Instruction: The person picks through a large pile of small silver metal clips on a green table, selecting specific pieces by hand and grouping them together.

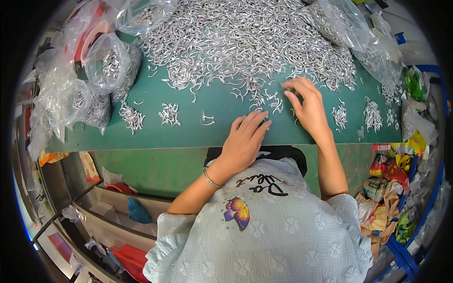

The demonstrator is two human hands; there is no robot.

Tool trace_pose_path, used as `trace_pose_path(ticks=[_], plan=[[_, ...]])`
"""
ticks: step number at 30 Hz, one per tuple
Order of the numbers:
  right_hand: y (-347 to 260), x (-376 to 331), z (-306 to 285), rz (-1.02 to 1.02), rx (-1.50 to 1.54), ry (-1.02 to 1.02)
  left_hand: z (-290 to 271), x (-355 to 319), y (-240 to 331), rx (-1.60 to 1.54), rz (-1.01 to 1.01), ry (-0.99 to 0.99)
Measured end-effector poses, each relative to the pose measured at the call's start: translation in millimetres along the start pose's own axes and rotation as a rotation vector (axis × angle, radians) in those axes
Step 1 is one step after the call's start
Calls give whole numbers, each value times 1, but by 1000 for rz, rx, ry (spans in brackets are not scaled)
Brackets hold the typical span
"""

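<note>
A big heap of small curved silver metal hooks (245, 42) covers the far half of a green table (155, 137). My right hand (306, 106) rests palm down at the heap's near edge, fingers spread over loose hooks (271, 101). My left hand (245, 139) lies flat near the table's front edge, fingers pointing toward those hooks, a thin bracelet on its wrist. Whether either hand holds a hook is hidden. Small sorted clusters of hooks (170, 114) lie in a row to the left, and two more clusters (372, 114) to the right.
Clear plastic bags filled with hooks (113, 63) crowd the table's left side, and more bags (373, 52) lie at the right rear. Colourful wrappers (387, 188) pile up by blue crates at the right. Shelves with boxes (122, 212) stand below left.
</note>
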State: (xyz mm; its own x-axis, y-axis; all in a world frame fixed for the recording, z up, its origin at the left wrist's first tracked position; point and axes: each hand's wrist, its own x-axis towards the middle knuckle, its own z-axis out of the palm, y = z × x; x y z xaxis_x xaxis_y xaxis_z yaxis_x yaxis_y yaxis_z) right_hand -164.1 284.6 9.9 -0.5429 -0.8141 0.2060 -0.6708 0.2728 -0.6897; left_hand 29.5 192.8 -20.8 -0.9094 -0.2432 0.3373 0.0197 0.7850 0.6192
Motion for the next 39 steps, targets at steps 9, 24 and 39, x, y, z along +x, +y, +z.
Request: trace_pose_path(ticks=[9,24,39], plan=[[17,7,-4,41,17,-31,3,-5,-4,-19,-14,-9],[22,-3,1,109,-311,24,4,-4,-4,-17,-15,25],[-15,-36,1,-24,236,-117,3,-1,1,6,-105,70]])
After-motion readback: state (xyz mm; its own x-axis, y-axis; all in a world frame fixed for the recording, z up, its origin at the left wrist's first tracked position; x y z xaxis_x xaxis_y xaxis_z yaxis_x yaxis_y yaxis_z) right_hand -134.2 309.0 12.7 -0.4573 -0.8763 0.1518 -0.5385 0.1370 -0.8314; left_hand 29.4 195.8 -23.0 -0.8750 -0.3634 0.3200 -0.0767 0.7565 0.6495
